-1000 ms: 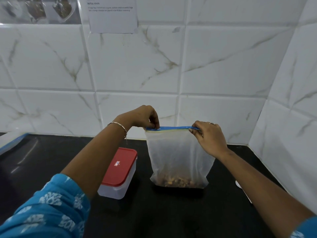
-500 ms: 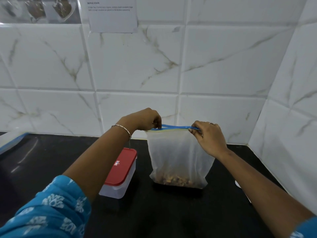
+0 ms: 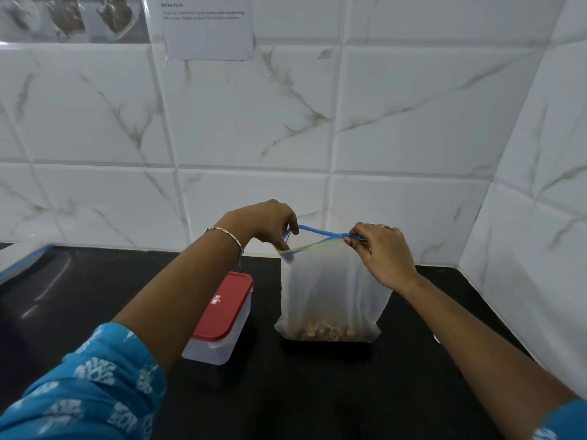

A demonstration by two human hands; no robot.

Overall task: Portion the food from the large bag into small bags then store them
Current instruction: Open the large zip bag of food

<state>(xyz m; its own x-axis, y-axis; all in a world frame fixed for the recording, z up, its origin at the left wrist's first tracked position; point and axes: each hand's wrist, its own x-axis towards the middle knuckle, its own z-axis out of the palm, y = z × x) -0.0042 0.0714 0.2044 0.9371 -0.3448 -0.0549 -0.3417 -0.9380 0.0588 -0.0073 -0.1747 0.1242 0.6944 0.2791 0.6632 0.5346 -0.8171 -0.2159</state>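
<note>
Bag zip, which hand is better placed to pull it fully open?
Left, probably. The left hand pinches the zip at the end that is already parted; the right hand pinches the closed end, steadying the bag.

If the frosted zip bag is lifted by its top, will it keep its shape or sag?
Probably it sags: the bag is thin, creased film, and the left hand and right hand pinch its rim. Likely light and bottom-heavy: the food fills only the bottom. If released, its top may flop over.
</note>
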